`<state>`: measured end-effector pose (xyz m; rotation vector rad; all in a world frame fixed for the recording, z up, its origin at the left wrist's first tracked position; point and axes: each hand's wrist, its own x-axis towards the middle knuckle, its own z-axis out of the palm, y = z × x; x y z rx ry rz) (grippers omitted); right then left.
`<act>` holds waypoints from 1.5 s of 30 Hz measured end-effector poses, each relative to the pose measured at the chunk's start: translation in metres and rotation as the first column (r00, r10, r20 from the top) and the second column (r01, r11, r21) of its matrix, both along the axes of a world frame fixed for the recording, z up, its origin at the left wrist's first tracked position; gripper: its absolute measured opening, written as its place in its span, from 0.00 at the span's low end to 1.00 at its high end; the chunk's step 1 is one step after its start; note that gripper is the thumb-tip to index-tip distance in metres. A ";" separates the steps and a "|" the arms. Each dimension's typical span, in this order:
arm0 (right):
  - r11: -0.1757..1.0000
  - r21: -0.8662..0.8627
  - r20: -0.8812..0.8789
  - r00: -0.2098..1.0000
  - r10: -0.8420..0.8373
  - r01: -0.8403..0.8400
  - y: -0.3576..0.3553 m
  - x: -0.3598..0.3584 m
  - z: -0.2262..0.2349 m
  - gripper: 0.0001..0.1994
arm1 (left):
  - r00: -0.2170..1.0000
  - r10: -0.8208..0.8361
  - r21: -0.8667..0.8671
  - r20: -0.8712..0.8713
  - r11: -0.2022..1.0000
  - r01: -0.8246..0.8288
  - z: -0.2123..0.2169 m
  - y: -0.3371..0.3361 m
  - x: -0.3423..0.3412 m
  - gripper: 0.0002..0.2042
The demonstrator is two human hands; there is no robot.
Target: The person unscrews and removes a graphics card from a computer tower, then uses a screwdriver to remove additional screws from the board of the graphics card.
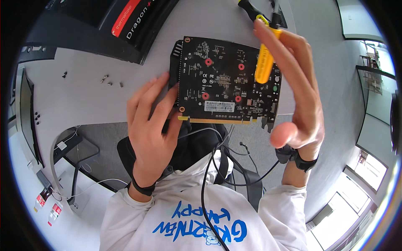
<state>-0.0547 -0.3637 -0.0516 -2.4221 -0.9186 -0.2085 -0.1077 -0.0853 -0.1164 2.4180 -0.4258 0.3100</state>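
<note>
A black graphics card [226,83] lies back side up at the table's near edge, its gold edge connector toward me. Red washer-like rings mark several of its holes, and a white label sits low on the board. My left hand [153,117] grips the card's left edge, fingers along the side and thumb by the near corner. Between the fingers of my right hand [299,83] is a screwdriver with a yellow handle [263,67]. Its handle end hangs over the card's right part, and its shaft points away from me. The right thumb stands apart from the handle.
Small loose screws [104,78] lie on the table [83,100] at the left, with dark ones [37,118] nearer its left edge. A large black box [96,25] fills the far left. Behind the card is a black-handled tool [248,9]. Cables [205,184] hang before my body.
</note>
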 end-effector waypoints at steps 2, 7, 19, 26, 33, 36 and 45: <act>1.000 0.012 0.034 0.999 -0.011 0.010 -0.010 -0.003 -0.004 0.66 | 1.000 -0.003 0.001 0.005 1.000 0.003 0.000 0.002 0.000 0.22; 0.953 0.253 0.035 0.983 -0.182 0.167 -0.017 -0.015 -0.017 0.45 | 1.000 -0.027 -0.021 0.004 0.999 0.027 -0.001 0.003 0.001 0.21; 0.788 0.558 -0.021 0.954 -0.300 0.260 -0.016 -0.023 -0.061 0.31 | 0.999 -0.046 0.071 0.020 0.996 0.044 -0.002 0.001 -0.002 0.18; 0.694 0.660 -0.075 0.944 -0.321 0.288 -0.020 -0.026 -0.065 0.31 | 0.998 -0.068 0.126 0.007 0.990 0.066 0.002 0.003 -0.003 0.18; 0.629 0.654 -0.186 0.895 -0.405 0.420 -0.021 -0.030 -0.062 0.27 | 0.998 -0.059 0.098 0.033 0.994 0.056 0.000 0.003 -0.004 0.18; 0.632 0.660 -0.214 0.909 -0.358 0.405 -0.018 -0.028 -0.062 0.24 | 0.998 -0.040 0.077 0.050 0.996 0.036 -0.001 0.001 -0.005 0.19; 0.544 0.720 -0.279 0.898 -0.341 0.430 -0.025 -0.023 -0.068 0.23 | 0.998 -0.049 -0.213 0.038 0.975 0.056 0.018 0.016 -0.003 0.18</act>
